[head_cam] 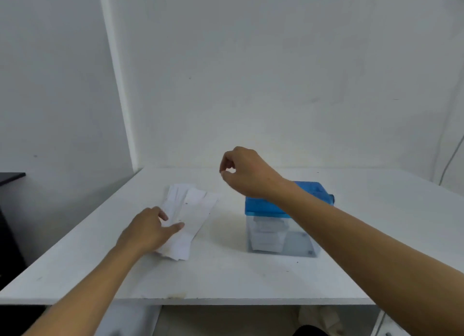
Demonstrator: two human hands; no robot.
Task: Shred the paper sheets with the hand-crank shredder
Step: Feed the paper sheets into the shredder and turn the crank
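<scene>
White table (251, 280), black cabinet (10, 177) left

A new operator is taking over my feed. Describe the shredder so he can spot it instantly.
Start at the white table that stands against the white wall and look at its right half. The shredder is the small box there, to the right of the loose paper sheets. It alone has a bright blue lid over a clear bin with white paper inside.

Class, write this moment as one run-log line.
left hand: rests on paper sheets | right hand: raised, curled, nothing held | shredder: upright, white paper inside
</scene>
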